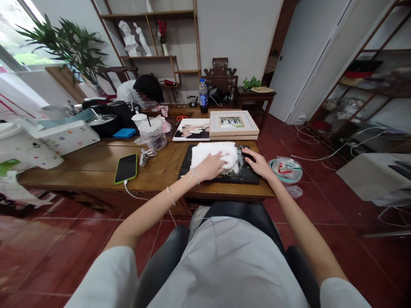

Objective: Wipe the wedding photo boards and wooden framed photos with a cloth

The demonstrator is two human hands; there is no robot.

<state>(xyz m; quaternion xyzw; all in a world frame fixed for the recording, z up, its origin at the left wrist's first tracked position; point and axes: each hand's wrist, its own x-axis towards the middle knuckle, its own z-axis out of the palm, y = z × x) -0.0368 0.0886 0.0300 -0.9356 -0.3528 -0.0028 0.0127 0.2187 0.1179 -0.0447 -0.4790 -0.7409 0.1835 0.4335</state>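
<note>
Lying flat at the near edge of the table [96, 158], the dark picture frame [247, 176] is half covered by a white cloth [213, 154] gripped in the curled left hand [210, 167], the spread right hand [258, 164] steadying its bare, seemingly unwiped side.

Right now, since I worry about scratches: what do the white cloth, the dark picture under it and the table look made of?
White cloth: soft fluffy fabric, likely towelling; it bunches under the left hand. Dark picture: a smooth flat sheet, perhaps glass or laminated print; faint sheen by the right hand. Table: brown wood, semi-gloss varnish, with visible grain and panel joints.
</note>
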